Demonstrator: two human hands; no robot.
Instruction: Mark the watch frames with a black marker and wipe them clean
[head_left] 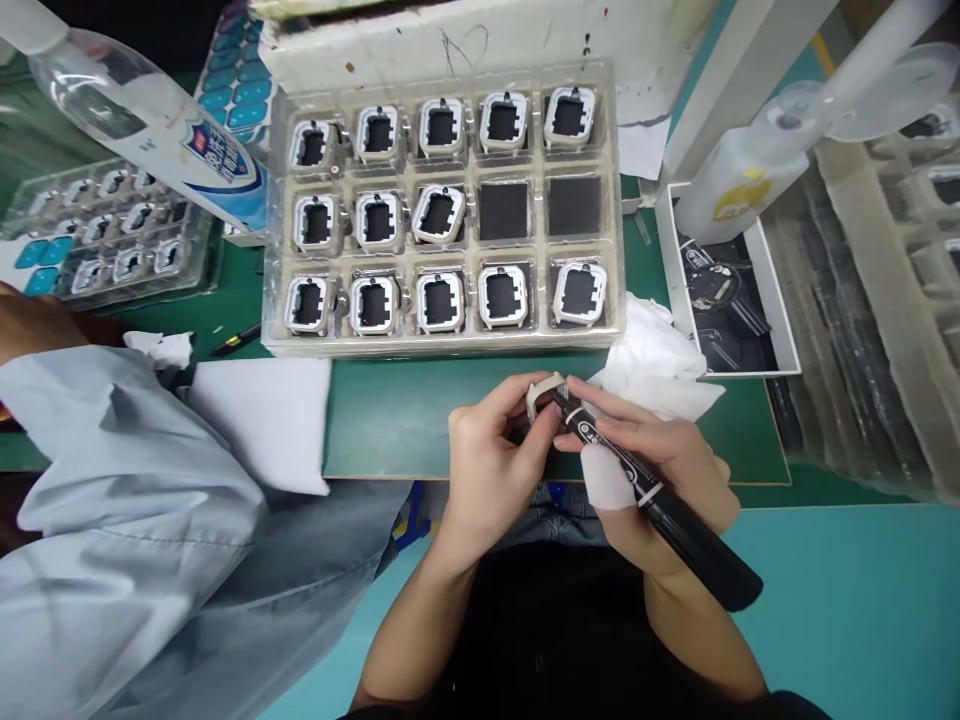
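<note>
My left hand [491, 460] is closed around a small white square frame [541, 392], held just above the near edge of the green mat [390, 415]. My right hand [660, 480] grips a black marker [652, 495] whose tip touches the frame. A white finger cot covers one right finger. Behind the hands stands a clear plastic tray [446, 340] with three rows of pockets. Most pockets hold white square frames; two in the middle row show only black squares.
A crumpled white cloth [652, 355] lies right of the tray. A white box [780, 330] holds dark parts at the right. A co-worker's grey sleeve [120, 500] fills the left, with a second tray [112, 235] and a plastic bottle [150, 120] behind it.
</note>
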